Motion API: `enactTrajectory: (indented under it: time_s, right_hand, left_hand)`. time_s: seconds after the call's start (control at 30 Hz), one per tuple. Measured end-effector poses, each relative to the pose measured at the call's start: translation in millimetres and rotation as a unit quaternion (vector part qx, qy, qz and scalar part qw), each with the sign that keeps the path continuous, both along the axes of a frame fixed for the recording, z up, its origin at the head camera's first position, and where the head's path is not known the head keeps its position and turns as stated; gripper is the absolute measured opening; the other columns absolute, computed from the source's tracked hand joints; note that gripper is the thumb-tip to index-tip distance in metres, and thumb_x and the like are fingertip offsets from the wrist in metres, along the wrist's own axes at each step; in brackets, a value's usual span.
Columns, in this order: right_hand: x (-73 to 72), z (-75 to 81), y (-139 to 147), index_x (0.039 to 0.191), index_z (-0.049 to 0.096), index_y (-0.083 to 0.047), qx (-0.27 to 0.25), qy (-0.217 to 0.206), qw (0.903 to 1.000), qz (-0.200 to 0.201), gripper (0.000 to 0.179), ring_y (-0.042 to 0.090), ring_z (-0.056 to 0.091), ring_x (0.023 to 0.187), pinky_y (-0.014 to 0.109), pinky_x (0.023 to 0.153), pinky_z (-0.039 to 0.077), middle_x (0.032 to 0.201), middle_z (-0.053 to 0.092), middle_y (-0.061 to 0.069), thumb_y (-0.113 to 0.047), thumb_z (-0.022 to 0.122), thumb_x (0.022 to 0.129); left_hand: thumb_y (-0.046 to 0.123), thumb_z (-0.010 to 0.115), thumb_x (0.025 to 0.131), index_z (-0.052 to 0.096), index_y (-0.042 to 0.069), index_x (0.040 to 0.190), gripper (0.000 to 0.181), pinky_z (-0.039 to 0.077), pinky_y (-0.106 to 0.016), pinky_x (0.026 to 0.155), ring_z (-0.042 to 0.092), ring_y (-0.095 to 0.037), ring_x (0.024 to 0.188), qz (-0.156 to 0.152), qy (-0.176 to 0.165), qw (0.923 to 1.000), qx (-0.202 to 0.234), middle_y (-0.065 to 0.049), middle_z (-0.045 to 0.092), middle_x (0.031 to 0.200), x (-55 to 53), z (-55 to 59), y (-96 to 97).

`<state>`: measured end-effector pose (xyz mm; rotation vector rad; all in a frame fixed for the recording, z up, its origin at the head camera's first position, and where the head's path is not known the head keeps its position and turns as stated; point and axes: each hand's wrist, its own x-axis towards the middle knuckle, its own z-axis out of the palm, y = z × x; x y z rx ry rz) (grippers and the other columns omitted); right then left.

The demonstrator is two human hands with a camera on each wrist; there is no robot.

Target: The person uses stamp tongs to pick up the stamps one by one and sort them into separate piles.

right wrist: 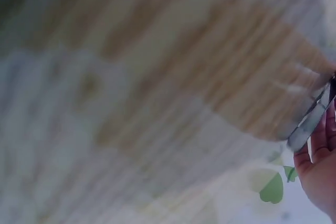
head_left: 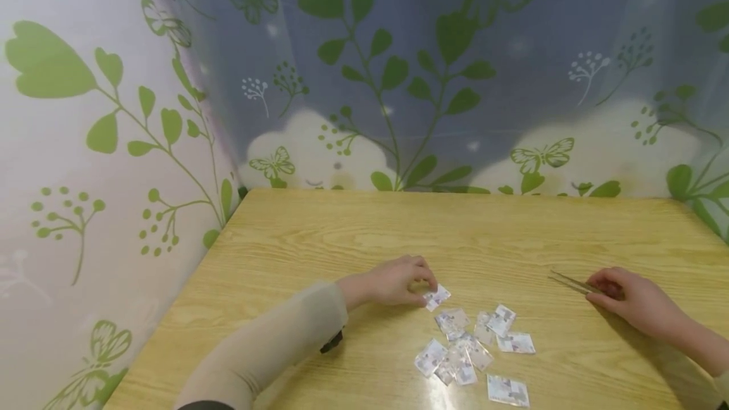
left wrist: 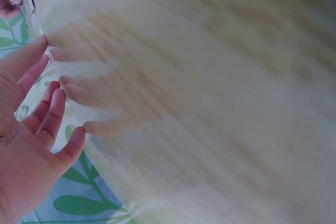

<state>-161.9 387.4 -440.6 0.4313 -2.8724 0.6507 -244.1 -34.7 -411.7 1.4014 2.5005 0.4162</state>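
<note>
My left hand is over the table, its thumb and fingertips right at the edge of a small clear packet with a printed pattern. In the left wrist view, the fingers are spread and gently bent, their tips close to the tabletop, with nothing visible between them. On the right, my right hand holds metal tweezers between thumb and fingers. The tweezers point left, their tips apart with nothing between them. The right wrist view shows the broad end of the tweezers by the fingers.
Several similar small packets lie between the hands, some overlapping in a loose pile. One packet lies apart near the front, and another is at the pile's right. The wooden table meets a leaf-printed cloth backdrop behind.
</note>
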Motion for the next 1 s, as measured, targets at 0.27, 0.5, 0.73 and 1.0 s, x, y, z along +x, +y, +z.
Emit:
enactTrajectory:
  time_s: [0.27, 0.5, 0.73, 1.0]
  right_hand:
    - [-1.5, -1.8, 2.5, 0.09, 0.065, -0.009, -0.015, 0.02, 0.9996, 0.017, 0.014, -0.006, 0.053, 0.071, 0.025, 0.058, 0.047, 0.081, 0.058, -0.013, -0.006, 0.076, 0.082]
    - [-4.7, 1.9, -0.9, 0.088, 0.063, -0.009, 0.006, 0.049, 0.9976, 0.048, 0.015, -0.006, 0.052, 0.069, 0.025, 0.056, 0.047, 0.079, 0.057, -0.015, -0.002, 0.074, 0.082]
    - [-8.1, 21.7, -19.1, 0.093, 0.061, -0.008, -0.015, 0.061, 0.9955, 0.071, 0.013, -0.005, 0.056, 0.073, 0.023, 0.057, 0.05, 0.081, 0.062, -0.01, -0.002, 0.071, 0.086]
    - [-11.2, 44.7, -53.7, 0.1, 0.057, -0.007, -0.06, 0.002, 0.993, 0.102, 0.01, 0.0, 0.058, 0.077, 0.025, 0.055, 0.046, 0.086, 0.063, -0.006, -0.005, 0.065, 0.092]
  left_hand:
    - [0.025, 0.072, 0.089, 0.067, 0.02, 0.114, 0.027, 0.041, -0.019, 0.088, 0.052, -0.009, 0.103, 0.002, 0.002, 1.0, -0.004, 0.004, 0.056, 0.117, -1.2, -0.5, 1.6]
    - [0.025, 0.072, 0.089, 0.067, 0.021, 0.114, 0.025, 0.041, -0.019, 0.088, 0.052, -0.009, 0.104, 0.006, 0.0, 1.0, -0.007, 0.004, 0.056, 0.118, -1.9, -3.8, 1.4]
    - [0.025, 0.072, 0.089, 0.066, 0.021, 0.114, 0.026, 0.042, -0.019, 0.089, 0.052, -0.009, 0.104, 0.011, -0.003, 0.9998, -0.014, 0.004, 0.055, 0.119, 0.3, -2.5, 1.5]
    - [0.024, 0.072, 0.089, 0.067, 0.021, 0.114, 0.026, 0.041, -0.018, 0.087, 0.052, -0.009, 0.103, 0.01, 0.003, 0.9998, -0.014, 0.003, 0.056, 0.119, 1.2, 0.0, 2.8]
